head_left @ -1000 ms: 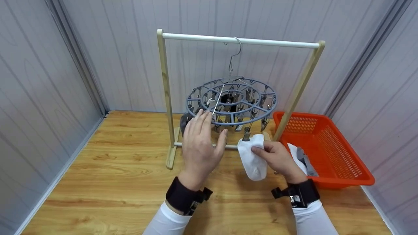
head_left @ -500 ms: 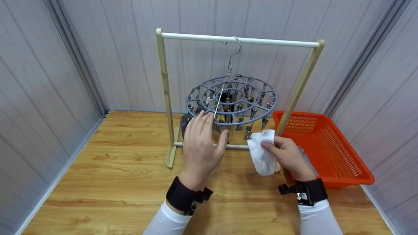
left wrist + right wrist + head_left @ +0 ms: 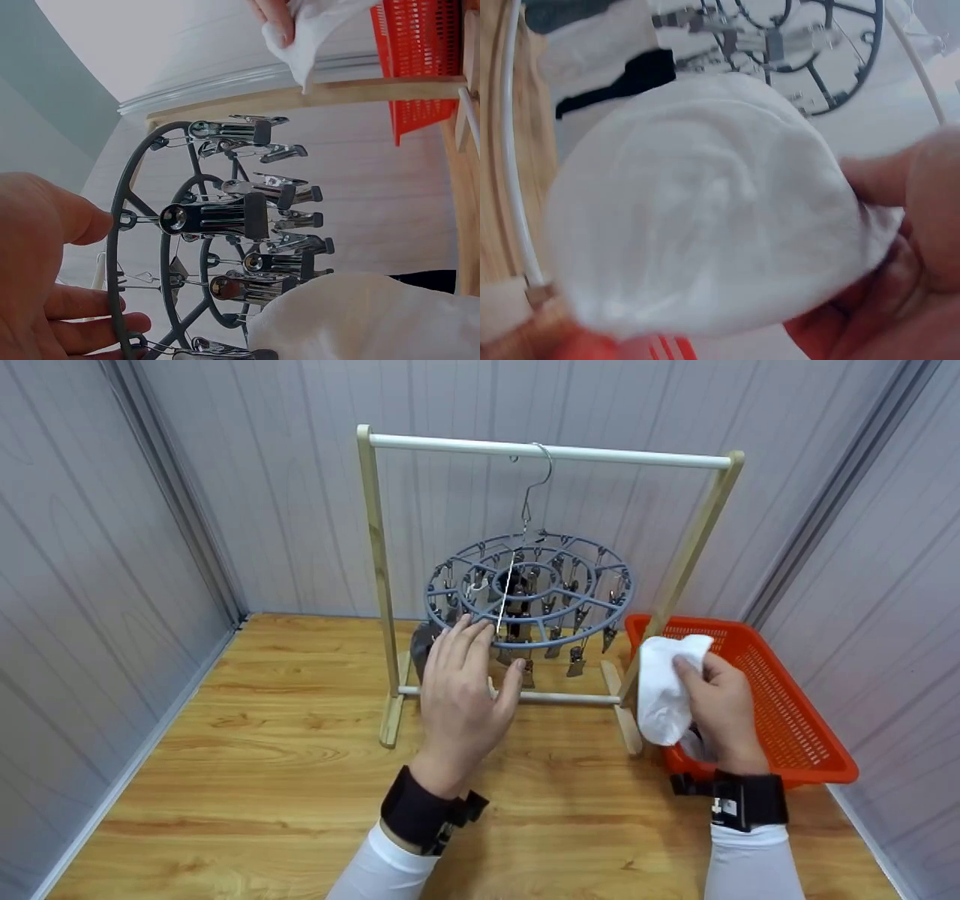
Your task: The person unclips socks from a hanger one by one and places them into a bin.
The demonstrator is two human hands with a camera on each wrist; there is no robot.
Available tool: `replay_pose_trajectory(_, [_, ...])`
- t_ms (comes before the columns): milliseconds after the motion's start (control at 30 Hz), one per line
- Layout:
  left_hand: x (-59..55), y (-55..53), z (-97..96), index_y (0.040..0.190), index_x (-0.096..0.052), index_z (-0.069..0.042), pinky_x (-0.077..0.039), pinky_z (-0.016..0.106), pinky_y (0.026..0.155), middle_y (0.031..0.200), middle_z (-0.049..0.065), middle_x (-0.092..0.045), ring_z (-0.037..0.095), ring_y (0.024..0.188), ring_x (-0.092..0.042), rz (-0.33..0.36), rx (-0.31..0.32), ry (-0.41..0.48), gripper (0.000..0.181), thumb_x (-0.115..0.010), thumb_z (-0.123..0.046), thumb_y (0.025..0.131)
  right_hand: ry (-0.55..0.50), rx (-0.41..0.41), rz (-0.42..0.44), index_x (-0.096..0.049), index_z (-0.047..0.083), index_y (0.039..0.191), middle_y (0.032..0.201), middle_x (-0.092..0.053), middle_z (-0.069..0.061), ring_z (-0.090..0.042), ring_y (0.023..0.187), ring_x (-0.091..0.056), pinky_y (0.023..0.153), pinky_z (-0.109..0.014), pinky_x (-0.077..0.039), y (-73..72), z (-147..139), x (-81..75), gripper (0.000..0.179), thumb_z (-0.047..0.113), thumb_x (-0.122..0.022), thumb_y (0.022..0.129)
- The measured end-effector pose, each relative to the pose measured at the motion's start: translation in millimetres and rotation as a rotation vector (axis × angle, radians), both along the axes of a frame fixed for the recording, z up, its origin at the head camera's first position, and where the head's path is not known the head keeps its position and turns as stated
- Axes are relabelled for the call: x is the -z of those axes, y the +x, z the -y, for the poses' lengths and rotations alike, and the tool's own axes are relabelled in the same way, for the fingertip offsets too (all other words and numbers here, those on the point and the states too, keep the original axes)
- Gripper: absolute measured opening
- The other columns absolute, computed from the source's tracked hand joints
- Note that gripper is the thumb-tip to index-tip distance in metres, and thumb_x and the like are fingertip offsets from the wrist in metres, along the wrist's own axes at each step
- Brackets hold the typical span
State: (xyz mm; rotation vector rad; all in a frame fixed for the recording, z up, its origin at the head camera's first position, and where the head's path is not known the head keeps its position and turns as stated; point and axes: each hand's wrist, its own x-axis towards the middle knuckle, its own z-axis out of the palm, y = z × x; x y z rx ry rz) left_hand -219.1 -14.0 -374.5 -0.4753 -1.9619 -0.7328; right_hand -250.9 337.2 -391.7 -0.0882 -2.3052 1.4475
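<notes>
My right hand (image 3: 721, 705) pinches a white sock (image 3: 664, 690) between thumb and fingers, in front of the orange basket's near left side. The sock fills much of the right wrist view, its cloth (image 3: 697, 210) hanging loose from the fingers. My left hand (image 3: 465, 697) rests at the front left of the round grey clip hanger (image 3: 544, 644). Its fingers are fairly straight and touch the rim, with the thumb apart from them. A metal clip (image 3: 576, 662) dangles at the hanger's front right, holding nothing. Another white sock (image 3: 367, 319) hangs near the left hand.
A wooden stand with a white top bar (image 3: 637, 455) carries the hanger by its hook (image 3: 550, 469). A dark grey sock (image 3: 421, 641) hangs at the left, and something black (image 3: 649, 71) hangs further inside. The orange basket (image 3: 814, 716) stands at the right, behind the right hand.
My right hand has moved right with the white sock, away from the front clip that was on the sock's edge, and toward the basket. The left hand has hardly moved.
</notes>
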Motion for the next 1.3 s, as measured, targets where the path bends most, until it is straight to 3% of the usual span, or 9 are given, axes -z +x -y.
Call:
replay_pose_trajectory(167, [-0.7,0.5,1.7,0.137,-0.07,0.008,-0.04,0.058,0.127,0.14,0.023,-0.071,0.043,0.142,-0.061,0.003,-0.004,-0.003,0.051,-0.081,-0.027,0.102,0.067,0.206,-0.102,-0.075,0.0,0.115,0.087,-0.067,0.005,-0.008,0.078,-0.061,0.067,-0.02,-0.049,-0.4,-11,-0.7,0.04,0.039,-0.064,0.114])
replay_pose_trajectory(267, [-0.6,0.6,2.7,0.136,-0.07,0.008,-0.04,0.058,0.127,0.139,0.022,-0.072,0.042,0.142,-0.061,-0.004,-0.005,-0.003,0.05,-0.081,-0.026,0.101,0.176,0.282,-0.126,-0.066,0.001,0.1,0.079,-0.056,-0.004,-0.019,0.078,-0.055,0.067,-0.027,-0.042,-1.0,-20,1.2,0.04,0.038,-0.06,0.115])
replay_pose_trajectory(333, [-0.3,0.7,3.1,0.137,-0.07,0.008,-0.04,0.057,0.127,0.139,0.022,-0.072,0.042,0.142,-0.061,-0.005,-0.004,-0.006,0.049,-0.08,-0.026,0.102,0.238,0.287,-0.091,-0.062,0.001,0.1,0.082,-0.056,-0.013,-0.027,0.082,-0.055,0.07,-0.032,-0.041,-2.6,-27,2.8,0.04,0.038,-0.057,0.116])
replay_pose_trajectory(400, [0.1,1.1,3.6,0.137,-0.07,0.008,-0.04,0.057,0.128,0.139,0.023,-0.071,0.042,0.142,-0.061,-0.003,0.0,-0.005,0.049,-0.079,-0.026,0.103,0.288,0.266,-0.012,-0.065,0.0,0.107,0.094,-0.062,-0.021,-0.033,0.09,-0.057,0.076,-0.036,-0.041,-4.7,-34,4.5,0.041,0.039,-0.054,0.116])
replay_pose_trajectory(533, [0.2,1.9,4.2,0.137,-0.07,0.008,-0.039,0.057,0.128,0.14,0.023,-0.071,0.042,0.143,-0.06,0.008,0.003,-0.006,0.049,-0.079,-0.027,0.104,0.338,0.14,0.154,-0.067,-0.001,0.138,0.129,-0.068,-0.028,-0.04,0.11,-0.061,0.09,-0.045,-0.045,-11.3,-44,11.0,0.052,0.043,-0.047,0.118])
replay_pose_trajectory(633, [-0.3,1.9,3.8,0.137,-0.07,0.008,-0.039,0.057,0.128,0.14,0.023,-0.071,0.042,0.143,-0.06,0.014,0.002,-0.008,0.049,-0.079,-0.027,0.103,0.341,0.061,0.198,-0.064,-0.002,0.149,0.141,-0.067,-0.03,-0.041,0.119,-0.062,0.095,-0.046,-0.047,-16.7,-47,16.9,0.057,0.043,-0.048,0.119])
replay_pose_trajectory(867, [-1.5,2.2,2.5,0.136,-0.07,0.007,-0.04,0.057,0.127,0.139,0.022,-0.071,0.042,0.143,-0.061,0.01,-0.001,-0.011,0.049,-0.079,-0.028,0.103,0.442,0.023,0.243,-0.063,-0.006,0.15,0.143,-0.065,-0.034,-0.049,0.129,-0.062,0.104,-0.059,-0.05,-16.5,-53,21.7,0.048,0.027,-0.054,0.117])
replay_pose_trajectory(1100, [-1.6,2.0,2.1,0.137,-0.07,0.007,-0.04,0.058,0.127,0.14,0.023,-0.071,0.042,0.143,-0.06,0.008,0.0,-0.015,0.05,-0.08,-0.028,0.102,0.524,-0.073,0.444,-0.041,-0.016,0.16,0.152,-0.053,-0.041,-0.056,0.133,-0.056,0.109,-0.069,-0.049,-4.1,-61,6.0,0.074,0.035,-0.064,0.111])
replay_pose_trajectory(1300, [-1.4,2.6,2.6,0.136,-0.071,0.007,-0.041,0.057,0.127,0.139,0.022,-0.072,0.042,0.142,-0.061,0.008,-0.001,-0.019,0.05,-0.08,-0.027,0.102,0.644,-0.112,0.5,-0.051,-0.016,0.153,0.152,-0.055,-0.04,-0.058,0.133,-0.057,0.111,-0.072,-0.046,3.2,-58,-0.3,0.071,0.036,-0.067,0.107])
